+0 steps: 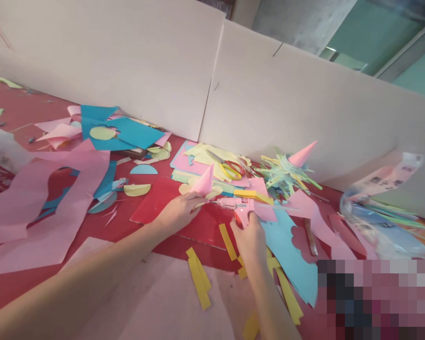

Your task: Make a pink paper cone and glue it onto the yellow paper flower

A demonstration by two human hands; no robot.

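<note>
My right hand (250, 238) is wrapped round the handle of a pink hot glue gun (235, 204), whose nozzle points left. A glue stick sticks out of its back end. My left hand (179, 211) holds a pink paper cone (204, 182) with pale yellow rounded paper pieces at its base; the nozzle is close to this base, but I cannot tell if they touch. Beneath both hands lies a red board (163, 198). Behind them, yellow-and-red-handled scissors (230, 168) rest on stacked paper.
A second pink cone (303, 154) with a fringe of paper strips stands back right. Cut pink paper (74, 189) and blue sheets (127, 134) lie left. Yellow strips (200, 278) lie in front. A plastic bag (382, 226) is at right. White panels (127, 61) rise behind.
</note>
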